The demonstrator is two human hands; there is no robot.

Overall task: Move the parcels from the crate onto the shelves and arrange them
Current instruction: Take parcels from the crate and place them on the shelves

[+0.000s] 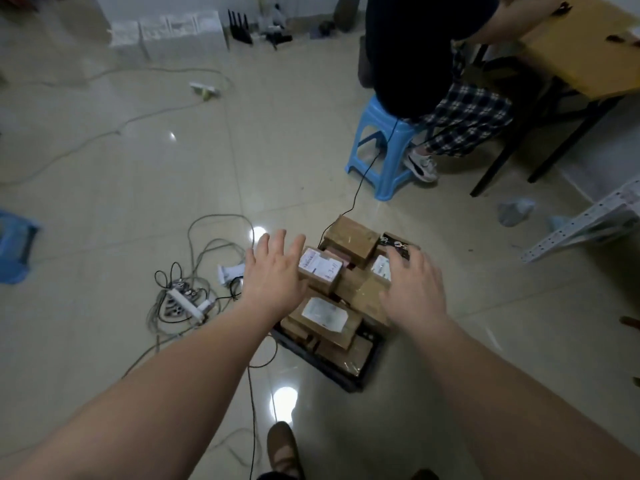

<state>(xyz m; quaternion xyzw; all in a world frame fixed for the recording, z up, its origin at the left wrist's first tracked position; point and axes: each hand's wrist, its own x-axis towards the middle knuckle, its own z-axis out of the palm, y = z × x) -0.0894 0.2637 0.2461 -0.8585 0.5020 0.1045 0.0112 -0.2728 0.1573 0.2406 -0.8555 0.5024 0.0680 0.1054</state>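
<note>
Cardboard parcels [351,241] fill the black crate [341,377] on the tiled floor [138,150], heaped above its rim, so the top ones have to come off first. The left hand [273,271] and right hand [412,282] hover over the heap, each grip wide, fingers spread, holding nothing. They bracket a labelled parcel [320,268], probably to lift it from both sides. I cannot tell whether the right fingertips touch a box. A pale metal shelf frame [588,225] shows well apart at the right edge. Cables [194,237] trail beside the crate, a snag risk when carrying.
</note>
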